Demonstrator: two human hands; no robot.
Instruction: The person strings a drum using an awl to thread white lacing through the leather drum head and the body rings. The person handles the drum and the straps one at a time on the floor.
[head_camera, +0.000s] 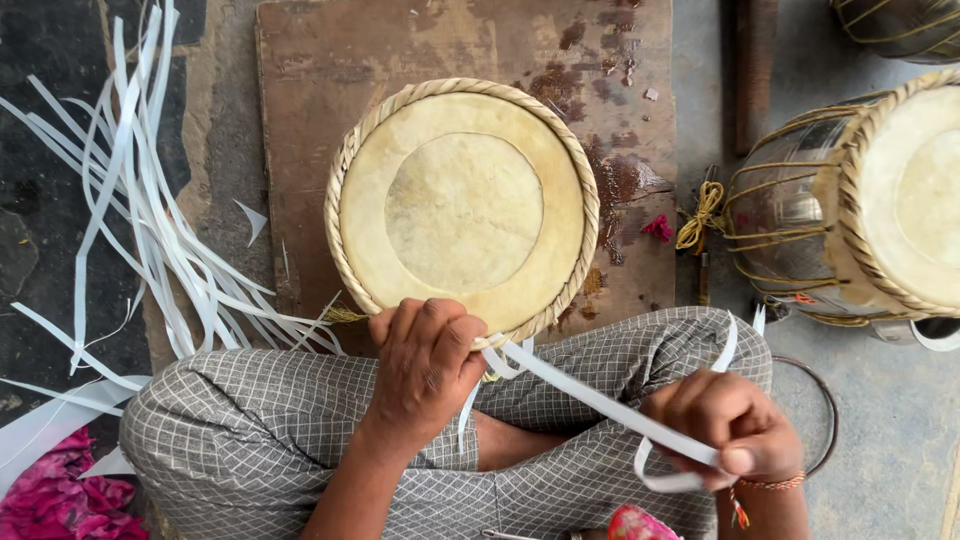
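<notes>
A round drum head (463, 200) of pale hide with a braided rim rests against my crossed legs, over a worn wooden board (330, 60). My left hand (425, 360) grips the drum's near rim, fingers curled over the braid. My right hand (728, 428) is closed on a white flat strap (590, 395) that runs taut from the rim to that hand and loops under it.
A bundle of loose white straps (150, 220) fans across the dark floor at the left. A second metal-bodied drum (850, 200) laced with yellow cord lies at the right, a metal ring (815, 400) beside my knee. Pink cloth (50, 495) sits at the bottom left.
</notes>
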